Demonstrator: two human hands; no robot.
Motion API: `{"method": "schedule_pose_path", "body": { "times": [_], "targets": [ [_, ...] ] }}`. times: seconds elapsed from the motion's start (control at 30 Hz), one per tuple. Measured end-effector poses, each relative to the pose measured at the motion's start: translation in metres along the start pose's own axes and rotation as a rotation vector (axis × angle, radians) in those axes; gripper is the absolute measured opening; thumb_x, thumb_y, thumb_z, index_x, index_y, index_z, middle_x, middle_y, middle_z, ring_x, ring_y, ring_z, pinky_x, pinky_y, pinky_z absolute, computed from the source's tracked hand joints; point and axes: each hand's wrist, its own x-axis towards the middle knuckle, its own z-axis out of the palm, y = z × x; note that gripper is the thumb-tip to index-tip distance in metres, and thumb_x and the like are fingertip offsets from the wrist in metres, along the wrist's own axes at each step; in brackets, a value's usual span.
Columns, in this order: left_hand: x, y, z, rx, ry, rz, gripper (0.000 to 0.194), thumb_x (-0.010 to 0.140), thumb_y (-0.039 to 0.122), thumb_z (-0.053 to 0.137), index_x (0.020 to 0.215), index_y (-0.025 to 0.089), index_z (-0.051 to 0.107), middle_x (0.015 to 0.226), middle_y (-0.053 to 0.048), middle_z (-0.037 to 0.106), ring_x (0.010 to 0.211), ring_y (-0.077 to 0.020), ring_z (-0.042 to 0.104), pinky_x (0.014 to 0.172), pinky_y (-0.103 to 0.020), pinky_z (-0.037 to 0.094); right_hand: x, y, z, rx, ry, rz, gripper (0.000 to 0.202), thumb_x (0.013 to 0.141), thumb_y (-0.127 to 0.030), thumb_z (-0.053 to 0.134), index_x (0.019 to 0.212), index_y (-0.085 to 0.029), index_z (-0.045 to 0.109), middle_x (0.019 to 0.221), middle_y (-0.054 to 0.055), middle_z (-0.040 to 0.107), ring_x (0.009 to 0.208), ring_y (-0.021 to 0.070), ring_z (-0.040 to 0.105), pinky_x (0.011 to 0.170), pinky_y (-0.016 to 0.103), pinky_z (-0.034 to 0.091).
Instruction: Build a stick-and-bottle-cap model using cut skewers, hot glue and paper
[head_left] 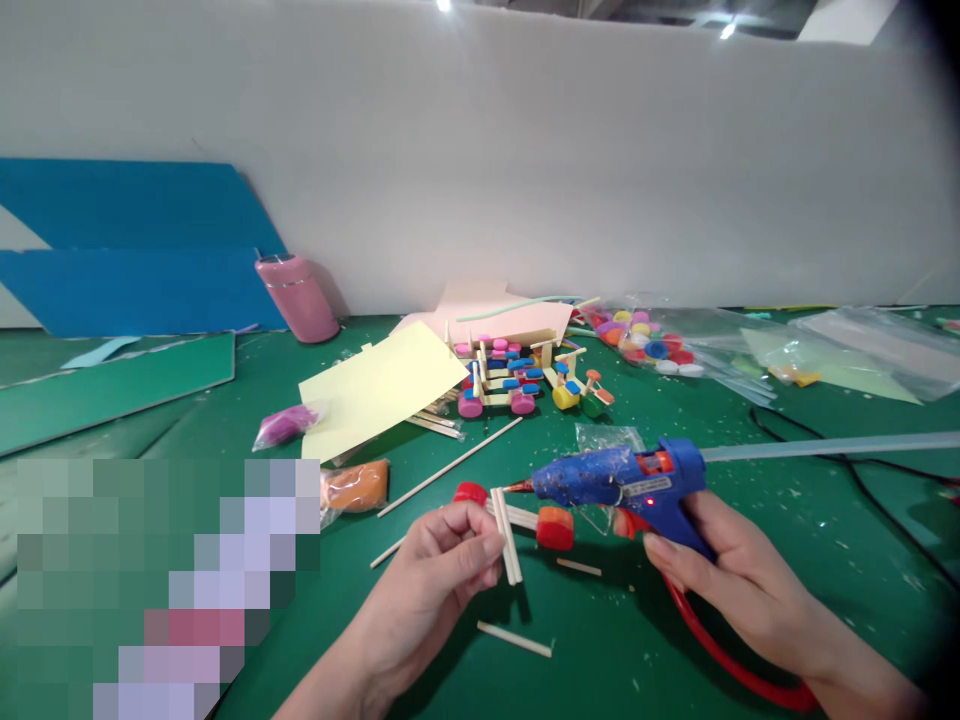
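Observation:
My left hand pinches a small bundle of wooden sticks laid side by side, held nearly upright above the table. My right hand is closed round the handle of a blue glue gun, a finger at its orange trigger. The copper-coloured nozzle is close to the top of the sticks; whether they touch I cannot tell. A clear glue stick juts from the gun's rear. Behind the bundle lies a stick piece with red bottle-cap wheels, partly hidden by my left hand.
Loose sticks lie in front and left. Small stick-and-cap models stand behind, beside yellow paper. Bagged clay, a leaning pink bottle and bagged coloured caps are around. A black cable runs at right.

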Motion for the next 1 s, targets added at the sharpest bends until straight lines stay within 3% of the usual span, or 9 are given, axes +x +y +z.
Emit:
{"method": "schedule_pose_path", "body": {
  "times": [0.17,0.43,0.83,1.0],
  "targets": [
    [0.0000,0.0001,0.0004,0.009,0.014,0.000,0.015,0.069,0.023,0.070,0.063,0.014,0.060,0.053,0.002,0.051,0.051,-0.0063,0.041,0.052,-0.017,0.034,0.0012,-0.0019,-0.0008,-0.004,-0.037,-0.018,0.016,0.085,-0.032,0.049,0.094,-0.020,0.056,0.066,-0.001,0.054,0.054,0.0125,0.048,0.048,0.022,0.043],
    [0.0011,-0.0011,-0.0004,0.023,-0.012,-0.003,0.013,0.071,0.022,0.068,0.063,0.015,0.060,0.055,0.002,0.051,0.052,-0.0063,0.042,0.053,-0.017,0.034,0.0010,-0.0027,-0.0013,-0.009,-0.040,-0.025,0.023,0.086,-0.034,0.047,0.104,-0.021,0.053,0.070,0.000,0.057,0.056,0.0122,0.050,0.052,0.022,0.046],
    [-0.0003,-0.0005,-0.0011,0.030,-0.009,0.001,0.015,0.070,0.022,0.068,0.062,0.015,0.059,0.054,0.002,0.052,0.052,-0.0066,0.043,0.053,-0.017,0.034,0.0013,-0.0014,-0.0031,-0.041,-0.040,-0.040,0.019,0.087,-0.033,0.046,0.100,-0.021,0.053,0.074,0.001,0.058,0.059,0.0122,0.052,0.054,0.022,0.046],
    [-0.0006,0.0003,-0.0005,0.022,-0.007,-0.002,0.016,0.070,0.023,0.069,0.062,0.014,0.058,0.054,0.002,0.053,0.051,-0.0064,0.043,0.052,-0.017,0.034,-0.0004,-0.0016,-0.0023,-0.069,-0.050,-0.014,0.016,0.086,-0.035,0.047,0.092,-0.022,0.055,0.062,-0.003,0.049,0.053,0.0112,0.046,0.048,0.020,0.041]
  ]
}}
